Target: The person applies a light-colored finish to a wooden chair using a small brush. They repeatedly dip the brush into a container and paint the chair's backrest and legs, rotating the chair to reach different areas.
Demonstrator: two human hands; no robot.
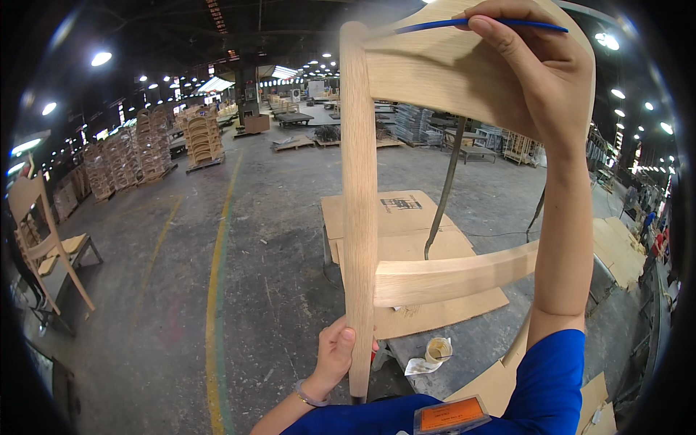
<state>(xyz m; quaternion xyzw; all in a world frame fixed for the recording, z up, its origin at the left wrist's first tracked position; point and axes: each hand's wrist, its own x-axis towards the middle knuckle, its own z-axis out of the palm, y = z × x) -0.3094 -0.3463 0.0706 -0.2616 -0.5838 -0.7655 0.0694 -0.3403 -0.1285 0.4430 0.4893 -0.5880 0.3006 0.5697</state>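
A pale wooden chair frame (359,181) stands upright close before me, its round post running from top to bottom of the view. A wide curved back panel (435,76) and a lower rail (453,279) join this post on its right side. My left hand (338,352) is closed around the lower end of the post. High at the right, my right hand (540,69) pinches a slim paintbrush (435,25) with a blue handle. The brush points left, and its blurred tip is at the top of the post, by the joint with the panel.
Below the rail, cardboard sheets (406,230) cover a low stand. A small cup (438,350) of tan material sits on the right. Another wooden chair (54,246) is at far left. Stacked chair parts (203,138) and pallets fill the background; yellow-green lines (217,290) mark the floor.
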